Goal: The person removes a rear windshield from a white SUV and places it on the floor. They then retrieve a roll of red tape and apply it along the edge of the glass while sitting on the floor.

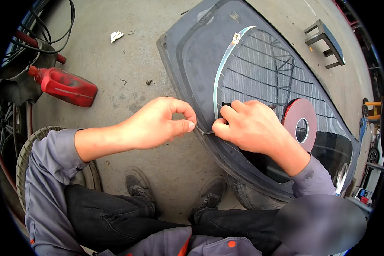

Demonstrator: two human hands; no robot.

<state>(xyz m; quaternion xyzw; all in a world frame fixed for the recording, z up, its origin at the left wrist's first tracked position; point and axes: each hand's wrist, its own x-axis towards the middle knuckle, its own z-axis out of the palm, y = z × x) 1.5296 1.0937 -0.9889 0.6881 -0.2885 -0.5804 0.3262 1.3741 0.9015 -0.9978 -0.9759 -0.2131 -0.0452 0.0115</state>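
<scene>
My left hand (168, 121) is over the near edge of a dark grey car tailgate (185, 47) with glass in it. Its thumb and index finger curl together; whatever lies between them, if anything, is too small to make out. My right hand (249, 126) is closed on a slim tool whose black end (226, 104) shows above the fingers and whose thin metal tip (208, 132) shows by the thumb. A pale strip (219, 77) curves along the edge of the window glass (251, 72), ending near my right knuckles. Beside that wrist, a roll of red-faced tape (291, 123) rests on the glass.
The tailgate leans on a tyre (254, 194). At left are a red plastic jug (70, 87), black cables (72, 25) and another tyre (23, 164). A small dark stool (328, 40) stands at the far right. White crumpled scrap (116, 36) lies on the concrete floor.
</scene>
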